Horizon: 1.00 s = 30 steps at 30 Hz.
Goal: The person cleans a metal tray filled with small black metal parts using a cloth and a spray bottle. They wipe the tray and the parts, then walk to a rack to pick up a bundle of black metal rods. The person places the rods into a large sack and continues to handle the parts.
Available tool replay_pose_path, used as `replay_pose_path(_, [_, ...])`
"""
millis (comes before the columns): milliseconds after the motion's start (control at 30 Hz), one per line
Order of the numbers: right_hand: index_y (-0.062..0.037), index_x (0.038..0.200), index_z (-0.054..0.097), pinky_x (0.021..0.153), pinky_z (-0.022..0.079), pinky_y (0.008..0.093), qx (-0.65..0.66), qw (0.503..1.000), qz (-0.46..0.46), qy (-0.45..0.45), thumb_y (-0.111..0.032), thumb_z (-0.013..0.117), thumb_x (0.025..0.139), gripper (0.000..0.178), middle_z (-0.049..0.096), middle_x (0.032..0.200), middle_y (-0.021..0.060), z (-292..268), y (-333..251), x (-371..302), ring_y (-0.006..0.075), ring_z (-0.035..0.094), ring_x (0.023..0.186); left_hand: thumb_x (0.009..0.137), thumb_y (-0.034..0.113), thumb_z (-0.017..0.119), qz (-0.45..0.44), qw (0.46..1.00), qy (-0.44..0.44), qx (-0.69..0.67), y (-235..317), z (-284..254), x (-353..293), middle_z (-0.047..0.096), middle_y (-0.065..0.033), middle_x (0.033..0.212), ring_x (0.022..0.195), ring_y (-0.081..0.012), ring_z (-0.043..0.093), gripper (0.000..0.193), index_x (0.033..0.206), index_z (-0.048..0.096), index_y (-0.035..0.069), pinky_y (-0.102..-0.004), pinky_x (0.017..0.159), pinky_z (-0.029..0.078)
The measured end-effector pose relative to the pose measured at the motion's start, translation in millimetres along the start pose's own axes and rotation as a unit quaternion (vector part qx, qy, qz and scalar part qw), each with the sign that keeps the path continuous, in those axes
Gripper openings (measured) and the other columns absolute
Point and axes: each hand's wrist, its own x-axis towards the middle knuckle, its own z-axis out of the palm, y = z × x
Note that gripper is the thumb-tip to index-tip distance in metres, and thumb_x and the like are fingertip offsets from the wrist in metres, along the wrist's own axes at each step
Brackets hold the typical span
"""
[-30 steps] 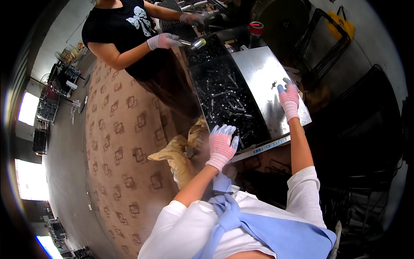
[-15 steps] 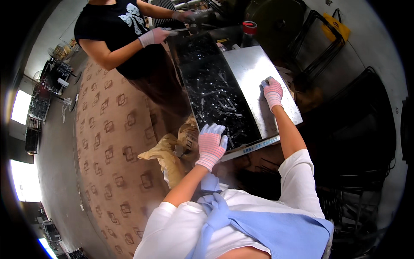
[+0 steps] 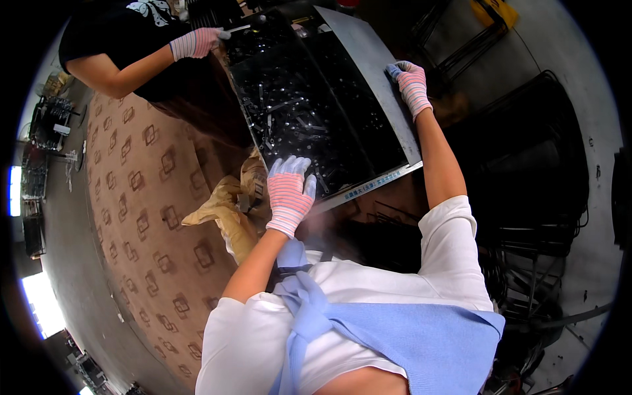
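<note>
A dark tray (image 3: pixel 342 141) full of small shiny metal parts (image 3: pixel 280 115) lies in front of me. My left hand (image 3: pixel 291 194), in a pink-striped glove, rests at the tray's near left corner. Its fingers are stretched out and the thumb stands apart, holding nothing. My right hand (image 3: pixel 411 85), gloved alike, has its fingers curled over the right edge of a grey metal sheet (image 3: pixel 359 39). That sheet runs along the tray's right side and looks tilted. Dark surface with a few specks shows between it and the parts.
Across the tray at the far left, a co-worker's gloved hand (image 3: pixel 201 43) holds a slim metal tool. Yellowish sacks (image 3: pixel 227 204) stand by the tray's left corner. Black metal frames (image 3: pixel 520 164) stack on the right, near a yellow bag (image 3: pixel 497 13). Patterned matting (image 3: pixel 145 164) covers the floor.
My right hand has drawn the metal sheet up and toward the right, uncovering more of the tray's dark surface. My view has shifted, so the tray sits higher and further left.
</note>
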Motion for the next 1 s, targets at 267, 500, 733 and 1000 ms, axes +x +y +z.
replay_pose_path(267, [0.0008,0.077,0.064,0.042,0.034,0.0192,0.252,0.966,0.003,-0.049,-0.002,0.067,0.074,0.006,0.060,0.065,0.0013,-31.2,-1.7,3.3,0.0031,0.044,0.047,0.071,0.021,0.060,-0.015,0.999,-0.033,0.003,4.1,-4.6,0.2,0.056,-0.0089,0.106,0.107,-0.0264,0.048,0.037,0.105,0.056,0.008,-0.0416,0.100,0.029])
replay_pose_path(500, [0.0006,0.077,0.064,0.042,0.033,0.0188,0.203,0.979,-0.013,-0.022,-0.005,0.070,0.073,0.009,0.060,0.063,0.0004,-38.9,-7.6,-5.9,0.0026,0.043,0.047,0.069,0.019,0.062,-0.010,0.999,-0.039,0.018,1.8,-3.5,1.3,0.056,-0.0089,0.108,0.107,-0.0269,0.049,0.039,0.106,0.055,0.009,-0.0411,0.098,0.031])
replay_pose_path(733, [0.0018,0.078,0.064,0.044,0.034,0.0187,0.237,0.970,-0.030,-0.034,-0.004,0.069,0.073,0.010,0.061,0.065,0.0012,-39.5,-7.6,-6.7,0.0028,0.045,0.049,0.069,0.020,0.063,-0.011,0.999,-0.036,0.009,4.1,-6.4,2.2,0.057,-0.0094,0.107,0.106,-0.0268,0.049,0.039,0.105,0.056,0.009,-0.0410,0.098,0.031])
replay_pose_path(1000, [0.0015,0.082,0.064,0.064,0.046,0.0222,0.200,0.978,0.008,-0.055,-0.004,0.067,0.074,0.010,0.064,0.075,0.0044,-47.5,-10.7,-5.2,0.0101,0.058,0.068,0.069,0.019,0.063,-0.013,0.999,-0.037,0.013,0.3,-2.5,0.1,0.056,-0.0090,0.107,0.106,-0.0265,0.049,0.039,0.106,0.055,0.010,-0.0411,0.098,0.031])
